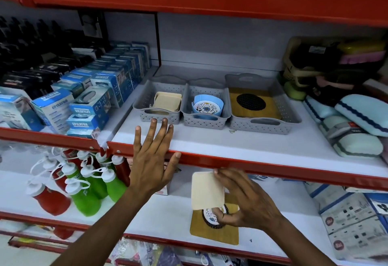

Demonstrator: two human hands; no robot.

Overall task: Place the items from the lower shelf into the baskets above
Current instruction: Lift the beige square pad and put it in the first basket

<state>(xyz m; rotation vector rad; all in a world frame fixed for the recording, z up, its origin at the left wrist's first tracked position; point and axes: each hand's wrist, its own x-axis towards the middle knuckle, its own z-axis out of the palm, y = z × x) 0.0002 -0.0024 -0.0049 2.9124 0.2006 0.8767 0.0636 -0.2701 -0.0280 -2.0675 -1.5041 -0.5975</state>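
The right hand (pixel 247 200), low centre of frame, pinches a cream square coaster (pixel 206 190) in a closed grip; its matching left basket (pixel 159 106) lies up-left, nearer the flat, empty left hand (pixel 153 156).

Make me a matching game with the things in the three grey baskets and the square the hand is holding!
Things:
1. cream squares
2. blue round holder
3. wooden board
4. cream square

Places:
A. right basket
B. held in the right hand
C. left basket
D. middle basket

Pairs: 1-C, 2-D, 3-A, 4-B
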